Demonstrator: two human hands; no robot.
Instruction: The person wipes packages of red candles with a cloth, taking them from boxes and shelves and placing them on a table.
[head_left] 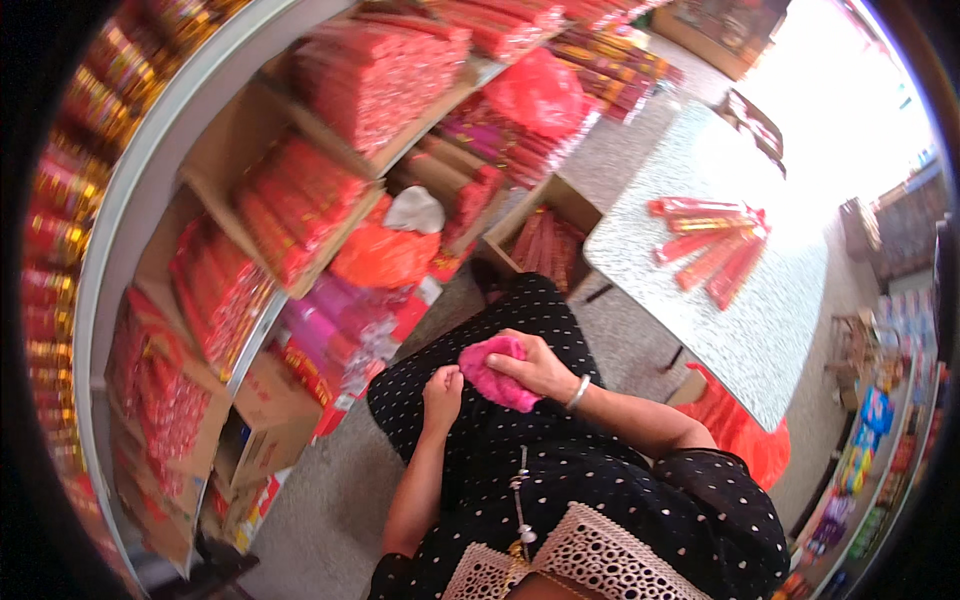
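Both hands were busy at the person's lap: the right hand (537, 367) lay curled over a fluffy pink cloth (497, 373), fingers wrapped round its top edge, while the left hand (441, 389) sat closed in a loose fist just beside it, touching the cloth's near side; whether it pinched any of the fabric could not be told. The cloth rested against the dotted black dress (520, 460), well apart from the speckled surface (760, 330), where red wrapped packets (712, 248) lay near its far edge. By the look of it, she was bunching or folding the cloth, and the next move seemed to call for a firmer two-handed grip.
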